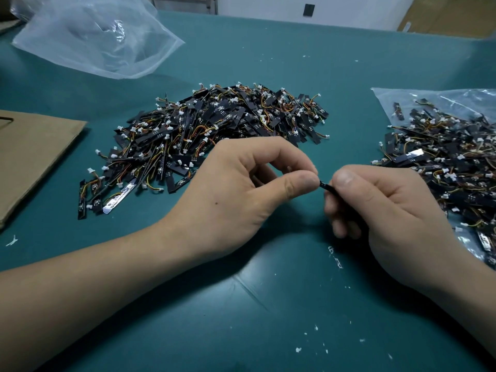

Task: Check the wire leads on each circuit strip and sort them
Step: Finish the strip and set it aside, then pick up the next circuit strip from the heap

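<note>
A single black circuit strip (326, 186) is held between both hands above the green table, mostly hidden by fingers. My left hand (247, 194) pinches one end between thumb and forefinger. My right hand (386, 205) grips the other end, its fingers curled around it. A large heap of black circuit strips (209, 135) with orange and yellow wire leads and white connectors lies behind my left hand. A second heap of strips (451, 162) lies at the right on a clear plastic bag (389, 98).
A crumpled clear plastic bag (94, 38) lies at the back left. A flat piece of brown cardboard (32, 157) lies at the left edge. Small white scraps (316, 328) dot the green table (268, 318) near the front.
</note>
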A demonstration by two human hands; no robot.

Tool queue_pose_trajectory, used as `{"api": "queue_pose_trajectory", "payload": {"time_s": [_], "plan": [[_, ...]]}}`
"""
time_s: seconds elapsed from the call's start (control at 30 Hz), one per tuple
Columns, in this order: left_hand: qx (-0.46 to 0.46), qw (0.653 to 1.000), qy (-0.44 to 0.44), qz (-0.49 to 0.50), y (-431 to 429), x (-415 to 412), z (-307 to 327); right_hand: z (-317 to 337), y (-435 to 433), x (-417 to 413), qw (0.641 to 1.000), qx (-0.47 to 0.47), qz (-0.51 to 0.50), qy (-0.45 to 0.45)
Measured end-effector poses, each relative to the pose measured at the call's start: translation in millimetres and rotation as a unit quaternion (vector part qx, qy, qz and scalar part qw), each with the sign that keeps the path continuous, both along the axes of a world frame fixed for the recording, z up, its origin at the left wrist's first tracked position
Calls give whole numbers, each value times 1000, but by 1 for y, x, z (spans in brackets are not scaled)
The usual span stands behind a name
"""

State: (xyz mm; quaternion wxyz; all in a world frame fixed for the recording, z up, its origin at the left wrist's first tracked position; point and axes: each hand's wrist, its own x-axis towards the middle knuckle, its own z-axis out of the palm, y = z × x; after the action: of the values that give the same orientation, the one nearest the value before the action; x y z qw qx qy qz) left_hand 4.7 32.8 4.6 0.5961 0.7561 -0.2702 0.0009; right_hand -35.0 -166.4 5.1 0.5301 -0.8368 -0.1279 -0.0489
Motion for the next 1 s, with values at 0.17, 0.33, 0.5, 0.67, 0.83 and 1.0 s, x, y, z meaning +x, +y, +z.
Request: {"api": "queue_pose_trajectory", "payload": {"time_s": [0.17,0.33,0.5,0.67,0.83,1.0], "plan": [[11,1000,16,-6,-1,0,1,-1,-1,1,999,-34,-11,-28],[45,999,21,1,-1,-1,1,0,0,0,998,-54,-16,-38],[62,998,8,9,-1,-1,2,0,3,-3,998,-55,1,-43],[51,998,29,3,-2,-3,5,0,2,-2,997,-51,-19,-56],[50,999,20,9,-2,-2,6,0,2,-2,998,-45,-8,-46],[51,999,13,8,-2,-3,5,1,2,-3,997,-61,-4,-46]]}}
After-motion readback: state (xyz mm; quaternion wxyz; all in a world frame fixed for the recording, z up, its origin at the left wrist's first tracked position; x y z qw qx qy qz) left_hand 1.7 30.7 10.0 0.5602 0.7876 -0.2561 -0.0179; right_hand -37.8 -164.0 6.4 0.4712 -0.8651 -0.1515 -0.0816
